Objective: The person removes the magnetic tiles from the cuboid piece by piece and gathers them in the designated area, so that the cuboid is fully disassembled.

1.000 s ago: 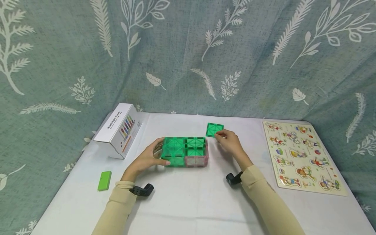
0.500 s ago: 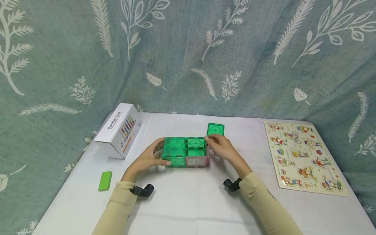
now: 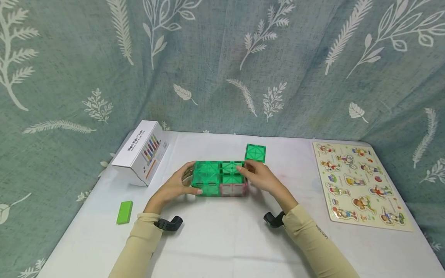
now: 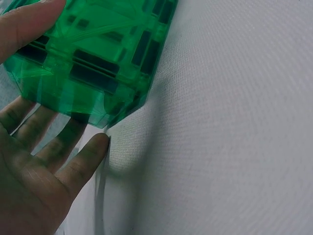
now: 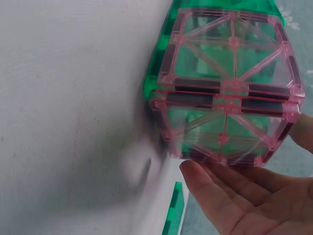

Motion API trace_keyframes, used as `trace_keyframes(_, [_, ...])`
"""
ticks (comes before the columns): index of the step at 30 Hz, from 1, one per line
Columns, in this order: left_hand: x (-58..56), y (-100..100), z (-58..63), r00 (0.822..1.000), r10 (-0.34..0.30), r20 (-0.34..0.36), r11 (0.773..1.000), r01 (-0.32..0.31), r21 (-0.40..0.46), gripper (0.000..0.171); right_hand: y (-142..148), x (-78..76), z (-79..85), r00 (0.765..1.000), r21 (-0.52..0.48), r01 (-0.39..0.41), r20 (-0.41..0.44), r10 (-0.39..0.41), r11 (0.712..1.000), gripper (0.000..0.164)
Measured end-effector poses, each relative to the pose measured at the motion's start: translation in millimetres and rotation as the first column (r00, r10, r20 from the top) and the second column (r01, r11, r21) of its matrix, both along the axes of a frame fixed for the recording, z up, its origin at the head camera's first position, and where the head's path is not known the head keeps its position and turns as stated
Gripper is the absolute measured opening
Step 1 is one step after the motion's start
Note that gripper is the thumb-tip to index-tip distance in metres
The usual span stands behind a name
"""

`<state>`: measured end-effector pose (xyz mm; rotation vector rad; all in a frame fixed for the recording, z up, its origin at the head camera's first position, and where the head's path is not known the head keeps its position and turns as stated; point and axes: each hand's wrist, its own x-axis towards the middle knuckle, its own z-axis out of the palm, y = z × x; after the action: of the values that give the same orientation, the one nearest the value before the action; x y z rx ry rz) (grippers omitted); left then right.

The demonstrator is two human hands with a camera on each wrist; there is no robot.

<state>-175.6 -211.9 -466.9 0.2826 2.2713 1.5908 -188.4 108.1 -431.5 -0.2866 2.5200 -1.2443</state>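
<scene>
A box of see-through magnetic tiles (image 3: 206, 172) lies on the white tabletop, its left half covered in green. The right half looks open at the top, with pink tiles (image 3: 233, 189) on its front and right sides. My left hand (image 3: 175, 187) grips the left end, thumb at the front face and fingers round the back, as the left wrist view confirms beside the green tiles (image 4: 93, 63). At the back right corner, my right hand (image 3: 262, 177) holds the box, thumb over the top edge and fingers behind it. Pink tiles (image 5: 232, 54) fill the right wrist view.
A loose green square tile (image 3: 256, 153) lies just behind my right hand. A white printed carton (image 3: 140, 152) stands at the left, with a light green block (image 3: 124, 212) in front of it. To the right lies a picture puzzle board (image 3: 361, 185). A leaf-patterned curtain (image 3: 208, 65) hangs behind.
My right hand has left the loose green tile and come left to the box's back right corner, its thumb now over the top edge. My left hand stays in place.
</scene>
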Motion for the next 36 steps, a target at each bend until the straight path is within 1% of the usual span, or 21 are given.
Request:
trace_keyframes(3, [0.7, -0.6, -0.7, 1.0, -0.004, 0.005, 1.0, 0.004, 0.003, 0.107, -2.0, 2.3, 0.4, 1.0, 0.024, -0.02, -0.008, 0.02, 1.0, 0.064])
trace_keyframes(5, [1.1, -0.9, -0.9, 1.0, -0.005, 0.003, 1.0, 0.005, 0.002, 0.106, -3.9, 3.5, 0.2, 1.0, 0.031, -0.022, -0.017, 0.022, 0.999, 0.058])
trace_keyframes(7, [1.3, -0.9, -0.5, 1.0, -0.008, -0.002, 1.0, 0.008, 0.001, 0.106, -5.3, 4.6, -0.1, 1.0, 0.024, -0.016, -0.012, 0.016, 1.0, 0.056])
trace_keyframes(8, [1.3, -0.9, -0.1, 1.0, -0.008, -0.006, 1.0, 0.008, 0.0, 0.106, -5.9, 4.8, -0.4, 1.0, 0.021, -0.017, -0.009, 0.018, 1.0, 0.057])
trace_keyframes(12, [0.3, -0.4, 1.4, 1.0, -0.008, -0.013, 1.0, 0.008, 0.0, 0.106, -7.0, 5.5, -1.8, 1.0, 0.012, -0.001, 0.017, 0.0, 1.0, 0.076])
trace_keyframes(14, [-0.6, 0.3, 1.8, 1.0, -0.011, -0.012, 1.0, 0.011, 0.001, 0.107, -6.7, 5.5, -2.8, 1.0, 0.015, 0.005, 0.023, -0.006, 1.0, 0.079])
trace_keyframes(21, [-1.4, 1.7, 1.3, 1.0, -0.012, -0.005, 1.0, 0.012, 0.006, 0.107, -5.8, 5.4, -6.4, 0.999, 0.028, 0.024, 0.022, -0.025, 0.999, 0.08])
trace_keyframes(36, [0.8, 0.1, 2.0, 1.0, -0.005, 0.001, 1.0, 0.005, 0.003, 0.108, -7.2, 4.7, -8.8, 1.0, 0.019, 0.014, 0.003, -0.014, 1.0, 0.077])
